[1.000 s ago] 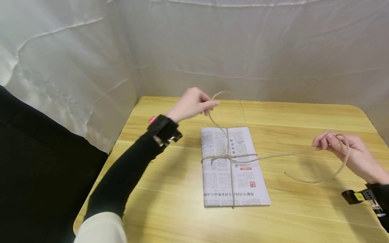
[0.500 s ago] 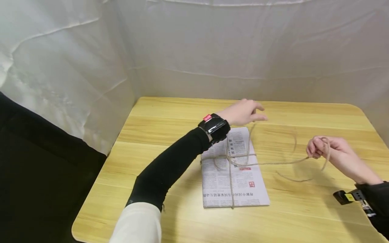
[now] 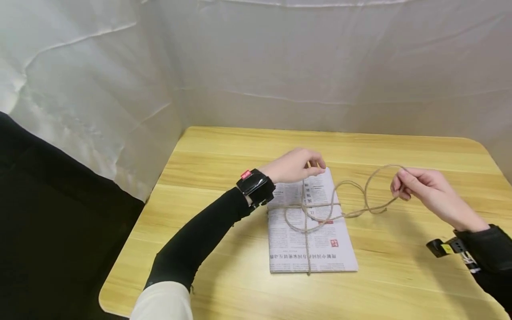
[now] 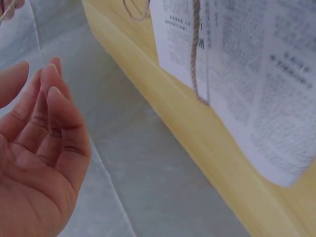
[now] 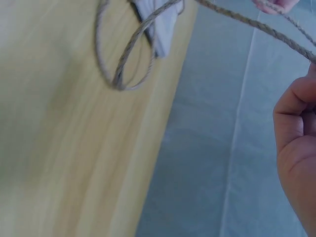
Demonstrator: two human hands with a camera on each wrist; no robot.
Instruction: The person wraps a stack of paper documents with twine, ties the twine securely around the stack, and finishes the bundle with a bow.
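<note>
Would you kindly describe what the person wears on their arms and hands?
Both hands are bare. The left hand follows a black wrist-mounted device with a red tag, a black sleeve and a white upper sleeve. The right hand has a black sleeve and a black, yellow-labelled wrist device.

Newspaper (image 3: pixel 312 222) mid-table (image 3: pixel 400 275); twine (image 3: pixel 352 195) on it, trailing right.

Bright even light, soft shadows, wrist views blurred, head view sharp
</note>
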